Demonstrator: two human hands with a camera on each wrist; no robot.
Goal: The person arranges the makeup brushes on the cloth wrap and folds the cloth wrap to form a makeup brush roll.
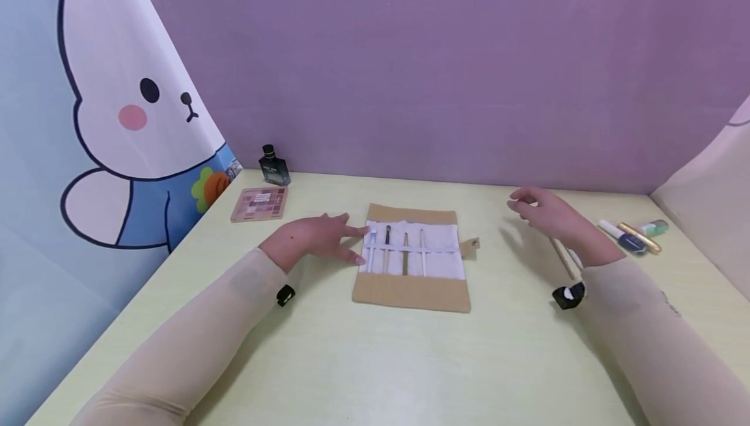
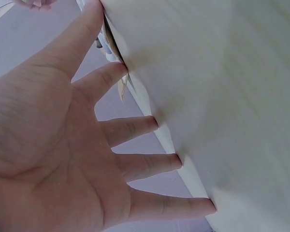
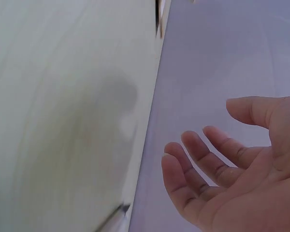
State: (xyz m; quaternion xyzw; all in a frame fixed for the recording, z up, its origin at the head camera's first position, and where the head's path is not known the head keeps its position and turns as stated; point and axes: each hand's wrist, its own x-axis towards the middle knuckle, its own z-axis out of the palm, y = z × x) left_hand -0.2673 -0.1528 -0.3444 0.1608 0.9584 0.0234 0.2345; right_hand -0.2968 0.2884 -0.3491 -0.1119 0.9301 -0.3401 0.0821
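A tan makeup brush roll with a white lining lies unfolded mid-table. Under its strap sit several slim tools, among them a dark-tipped makeup brush, an olive-handled one and a white one. My left hand is spread at the roll's left edge, thumb and index finger touching it. In the left wrist view its other fingertips rest on the tabletop. Held above the table on the right, my right hand has loosely bent fingers and nothing in them. Below its wrist lies a slender pale-handled stick, partly hidden by the arm.
At the back left stand a dark bottle and, before it, a flat eyeshadow palette. Right of my right wrist lie a dark-and-white tube, a gold tube and a green bottle. A purple cloth hangs behind the table.
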